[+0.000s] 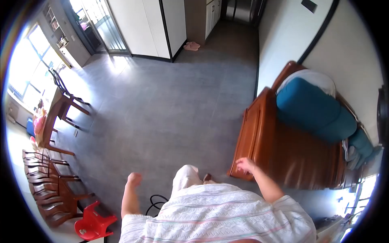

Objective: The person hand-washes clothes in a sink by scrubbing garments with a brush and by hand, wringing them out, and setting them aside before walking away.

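My left hand hangs out to the left over the grey floor, slightly blurred; its fingers are mostly turned out of sight. Beyond my right side, my right hand is in front of the end of a brown sofa. Its fingers are loosely bent and apart, with nothing visible in them. I cannot tell whether it touches the sofa. My bent leg in light trousers shows below me, mid-step. A black cable loop lies on the floor between my left arm and my leg.
Teal cushions lie on the sofa along the right wall. At left stand a wooden table, a stacked row of brown chairs and a red plastic stool. Pink slippers rest by the white cabinet ahead.
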A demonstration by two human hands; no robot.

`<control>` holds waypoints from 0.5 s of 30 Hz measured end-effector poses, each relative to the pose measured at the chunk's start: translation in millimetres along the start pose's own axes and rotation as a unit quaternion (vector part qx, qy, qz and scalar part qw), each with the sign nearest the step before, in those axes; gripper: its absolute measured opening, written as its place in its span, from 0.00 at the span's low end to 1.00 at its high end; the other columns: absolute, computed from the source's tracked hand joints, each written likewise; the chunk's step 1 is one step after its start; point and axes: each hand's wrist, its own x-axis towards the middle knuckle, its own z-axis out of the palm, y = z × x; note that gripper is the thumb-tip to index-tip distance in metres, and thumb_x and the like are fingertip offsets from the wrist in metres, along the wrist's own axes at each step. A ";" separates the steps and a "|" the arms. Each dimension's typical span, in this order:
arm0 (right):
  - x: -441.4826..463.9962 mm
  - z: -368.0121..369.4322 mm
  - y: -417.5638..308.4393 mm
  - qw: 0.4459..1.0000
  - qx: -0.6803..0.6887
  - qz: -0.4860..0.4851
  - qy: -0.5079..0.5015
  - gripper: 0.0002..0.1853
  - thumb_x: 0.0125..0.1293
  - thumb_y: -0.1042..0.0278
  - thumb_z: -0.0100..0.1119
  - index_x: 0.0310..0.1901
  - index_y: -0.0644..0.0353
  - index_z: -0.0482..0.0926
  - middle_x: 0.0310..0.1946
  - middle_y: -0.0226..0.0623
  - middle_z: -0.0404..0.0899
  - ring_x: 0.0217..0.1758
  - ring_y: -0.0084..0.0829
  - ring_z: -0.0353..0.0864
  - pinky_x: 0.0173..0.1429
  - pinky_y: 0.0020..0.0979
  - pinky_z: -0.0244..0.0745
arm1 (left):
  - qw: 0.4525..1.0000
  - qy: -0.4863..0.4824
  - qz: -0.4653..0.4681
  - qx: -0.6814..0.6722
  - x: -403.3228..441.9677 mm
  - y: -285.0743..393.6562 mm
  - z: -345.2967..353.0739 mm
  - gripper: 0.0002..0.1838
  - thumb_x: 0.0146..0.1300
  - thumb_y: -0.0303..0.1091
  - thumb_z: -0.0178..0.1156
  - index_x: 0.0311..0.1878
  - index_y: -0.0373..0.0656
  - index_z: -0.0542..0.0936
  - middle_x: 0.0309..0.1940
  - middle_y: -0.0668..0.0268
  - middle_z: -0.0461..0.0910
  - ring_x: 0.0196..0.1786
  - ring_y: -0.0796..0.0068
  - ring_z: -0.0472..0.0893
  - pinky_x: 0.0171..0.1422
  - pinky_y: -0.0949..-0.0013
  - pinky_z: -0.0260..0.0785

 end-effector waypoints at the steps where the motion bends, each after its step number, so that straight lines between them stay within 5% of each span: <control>1: 25.3 -17.4 -30.2 0.999 0.008 -0.032 0.013 0.15 0.55 0.73 0.54 0.45 0.63 0.76 0.29 0.34 0.79 0.24 0.21 0.77 0.22 0.23 0.68 | 0.998 -0.011 0.026 0.060 4.5 -14.4 -3.8 0.09 0.49 0.40 0.54 0.27 0.50 0.82 0.26 0.65 0.81 0.31 0.67 0.81 0.37 0.63 0.73; 4: 102.8 -66.6 -101.9 0.993 0.046 -0.094 0.053 0.14 0.54 0.73 0.54 0.44 0.63 0.76 0.28 0.35 0.79 0.21 0.22 0.75 0.26 0.24 0.70 | 0.916 -0.116 0.144 0.357 26.6 -20.0 -41.4 0.11 0.51 0.41 0.53 0.23 0.50 0.83 0.19 0.66 0.80 0.26 0.70 0.81 0.34 0.67 0.74; 5: 124.6 -81.7 -119.4 0.992 0.069 -0.088 0.067 0.14 0.54 0.74 0.54 0.44 0.63 0.76 0.29 0.35 0.79 0.22 0.22 0.76 0.27 0.24 0.71 | 0.977 -0.132 -0.023 0.163 41.9 -13.9 -62.0 0.11 0.51 0.41 0.54 0.22 0.50 0.83 0.21 0.68 0.81 0.28 0.72 0.81 0.35 0.67 0.73; 6: 143.8 -98.5 -135.4 0.989 0.091 -0.082 0.084 0.14 0.54 0.75 0.53 0.44 0.64 0.76 0.29 0.34 0.79 0.23 0.22 0.76 0.29 0.24 0.71 | 0.972 -0.138 -0.185 -0.042 57.9 -7.6 -82.8 0.10 0.51 0.41 0.55 0.22 0.51 0.83 0.23 0.69 0.81 0.30 0.74 0.81 0.36 0.68 0.73; 9: 193.8 -136.7 -119.7 0.993 0.100 0.011 0.063 0.12 0.59 0.76 0.52 0.46 0.62 0.72 0.30 0.36 0.78 0.23 0.22 0.77 0.14 0.21 0.63 | 0.979 -0.158 -0.100 0.081 152.5 42.0 -174.5 0.08 0.50 0.39 0.57 0.23 0.50 0.83 0.25 0.69 0.82 0.31 0.76 0.81 0.37 0.69 0.73; 12: 199.3 -169.1 -106.0 0.981 0.126 0.132 0.068 0.12 0.57 0.71 0.54 0.44 0.57 0.76 0.29 0.33 0.78 0.26 0.25 0.79 0.21 0.25 0.69 | 0.931 -0.182 0.064 0.309 294.5 134.2 -299.5 0.08 0.50 0.39 0.56 0.24 0.50 0.83 0.29 0.66 0.82 0.33 0.73 0.81 0.38 0.66 0.72; 13: 182.7 -179.7 -130.8 0.979 0.080 0.167 0.082 0.14 0.58 0.70 0.54 0.47 0.55 0.76 0.31 0.33 0.79 0.29 0.26 0.80 0.27 0.28 0.72 | 0.984 -0.050 -0.016 0.172 283.2 195.5 -365.1 0.09 0.51 0.38 0.54 0.26 0.49 0.83 0.31 0.65 0.82 0.35 0.71 0.81 0.38 0.64 0.72; 15: 194.7 -194.5 -126.1 0.950 0.170 0.239 0.107 0.14 0.58 0.69 0.53 0.47 0.52 0.77 0.33 0.34 0.80 0.33 0.30 0.80 0.32 0.35 0.74 | 0.917 0.145 0.166 0.333 338.1 298.0 -457.1 0.11 0.51 0.38 0.52 0.29 0.45 0.82 0.33 0.62 0.81 0.37 0.60 0.80 0.40 0.61 0.72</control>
